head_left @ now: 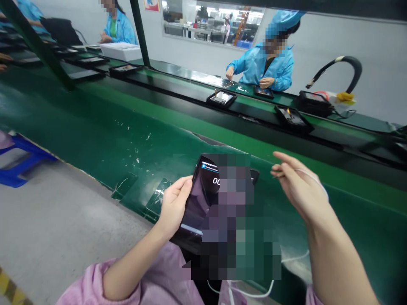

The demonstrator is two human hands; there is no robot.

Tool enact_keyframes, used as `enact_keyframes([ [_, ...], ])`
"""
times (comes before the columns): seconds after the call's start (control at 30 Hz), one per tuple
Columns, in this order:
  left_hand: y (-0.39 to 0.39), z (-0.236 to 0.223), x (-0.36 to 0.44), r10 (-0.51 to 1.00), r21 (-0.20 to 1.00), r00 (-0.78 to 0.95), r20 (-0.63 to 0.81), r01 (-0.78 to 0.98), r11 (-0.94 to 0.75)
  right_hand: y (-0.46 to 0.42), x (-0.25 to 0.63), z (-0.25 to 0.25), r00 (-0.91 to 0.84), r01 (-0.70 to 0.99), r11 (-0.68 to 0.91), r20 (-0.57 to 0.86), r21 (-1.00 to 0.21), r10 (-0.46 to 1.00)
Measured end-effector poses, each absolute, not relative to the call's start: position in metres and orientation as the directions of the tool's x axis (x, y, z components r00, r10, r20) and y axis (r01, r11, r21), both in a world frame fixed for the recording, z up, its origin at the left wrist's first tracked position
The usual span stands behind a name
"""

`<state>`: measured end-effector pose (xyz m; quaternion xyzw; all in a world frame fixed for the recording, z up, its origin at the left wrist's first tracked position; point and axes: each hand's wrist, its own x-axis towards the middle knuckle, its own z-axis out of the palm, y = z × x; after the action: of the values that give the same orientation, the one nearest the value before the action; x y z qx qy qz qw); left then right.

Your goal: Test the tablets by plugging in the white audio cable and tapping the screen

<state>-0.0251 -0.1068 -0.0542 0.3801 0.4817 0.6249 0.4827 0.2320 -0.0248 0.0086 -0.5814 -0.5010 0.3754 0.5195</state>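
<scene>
- Fingers of the left hand (173,208) grip the left edge of a tablet (194,203), thumb along its front; forearm slants up from a rolled pink sleeve (87,284).
- Right hand (300,186) is raised to the right of the tablet, wrist bent, index finger pointing left, other fingers curled; cannot tell whether they pinch anything.
- Tablet is tilted, at the near edge of the green bench (92,127), screen lit.
- Pixel blocks hide the tablet's right part; "00" is legible.
- A white cord (295,257) runs beside the right forearm; ends untraceable.
- Beyond, a black tray (221,98) contains a pale-topped device; details too small.
</scene>
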Motion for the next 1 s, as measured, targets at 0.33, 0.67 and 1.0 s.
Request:
enact_keyframes([
  [0.33, -0.108, -0.073, -0.027, 0.924, 0.961, -0.365, 0.11, -0.197, -0.192, -0.053, 0.195, 0.059, 0.328, 0.151, 0.413, 0.439, -0.898, 0.836],
  [0.67, -0.128, -0.086, -0.035, 0.904, 0.964, -0.384, 0.189, -0.105, -0.246, -0.085, 0.154, 0.092, 0.069, 0.386, 0.54, 0.608, -0.747, 0.791],
  [1.0, -0.132, -0.09, -0.034, 0.901, 0.958, -0.382, 0.207, -0.106, -0.265, -0.096, 0.147, 0.094, 0.011, 0.519, 0.491, 0.58, -0.7, 0.814],
])
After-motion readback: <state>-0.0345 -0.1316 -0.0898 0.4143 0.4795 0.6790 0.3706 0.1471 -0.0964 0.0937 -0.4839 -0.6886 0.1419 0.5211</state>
